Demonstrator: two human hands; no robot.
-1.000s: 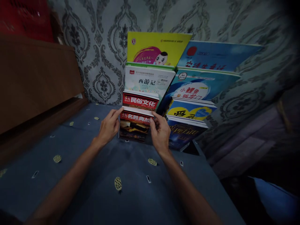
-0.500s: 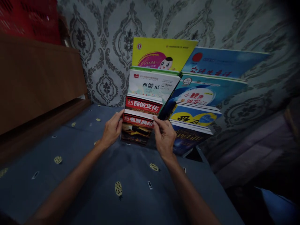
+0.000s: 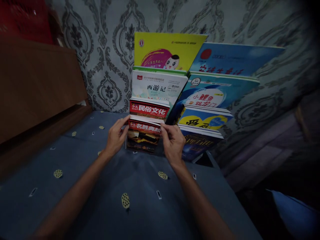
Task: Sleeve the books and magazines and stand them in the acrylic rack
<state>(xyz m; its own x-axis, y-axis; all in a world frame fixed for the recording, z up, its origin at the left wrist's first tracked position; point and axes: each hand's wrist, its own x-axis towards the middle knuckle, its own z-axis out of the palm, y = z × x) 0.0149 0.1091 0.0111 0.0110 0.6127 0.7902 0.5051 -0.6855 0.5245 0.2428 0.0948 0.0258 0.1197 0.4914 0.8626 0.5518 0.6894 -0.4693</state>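
Observation:
A small book with a red title band and a dark picture cover (image 3: 143, 138) stands upright at the front of the left row. My left hand (image 3: 116, 137) pinches its upper left corner, and my right hand (image 3: 173, 141) pinches the upper right one. Just behind it rises another red-banded book (image 3: 149, 110). Further back come a white book (image 3: 158, 85) and a tall yellow book (image 3: 168, 50). Right of my right hand, a dark blue book (image 3: 200, 145) fronts a second row.
That second row holds a blue-and-yellow book (image 3: 185, 117), a teal book (image 3: 232, 90) and a tall blue book (image 3: 240, 58). Patterned wallpaper (image 3: 107, 90) backs everything. A wooden cabinet (image 3: 37, 83) with a red basket (image 3: 25, 20) stands left. The blue cloth (image 3: 95, 196) bears pineapple prints.
The whole view has shifted slightly, so the books and cabinet sit a little further left and higher. Both hands keep their places on the front book's upper corners.

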